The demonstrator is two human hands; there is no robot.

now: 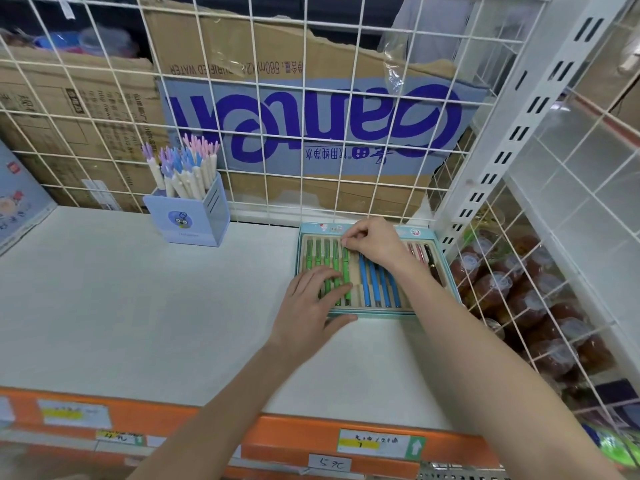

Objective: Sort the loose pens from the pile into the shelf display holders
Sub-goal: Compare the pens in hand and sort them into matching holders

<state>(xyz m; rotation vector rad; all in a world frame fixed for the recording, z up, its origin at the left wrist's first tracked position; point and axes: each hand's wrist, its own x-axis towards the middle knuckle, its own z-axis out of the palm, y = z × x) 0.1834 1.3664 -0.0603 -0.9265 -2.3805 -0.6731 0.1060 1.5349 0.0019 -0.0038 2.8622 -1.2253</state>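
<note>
Price tag [329, 464] "5元", carton [311, 123] "PURIFIED WATER"

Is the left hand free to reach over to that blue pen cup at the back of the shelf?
Probably yes. The left hand lies flat on the green pens in the tray, gripping nothing, and the white shelf between it and the pen cup shows nothing in the way.

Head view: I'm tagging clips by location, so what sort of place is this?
Most likely a shop, on a stationery shelf. Handwritten price labels line the orange shelf edge, a tray of pens and a pen holder sit displayed, and packaged goods fill the neighbouring wire bay.
</note>
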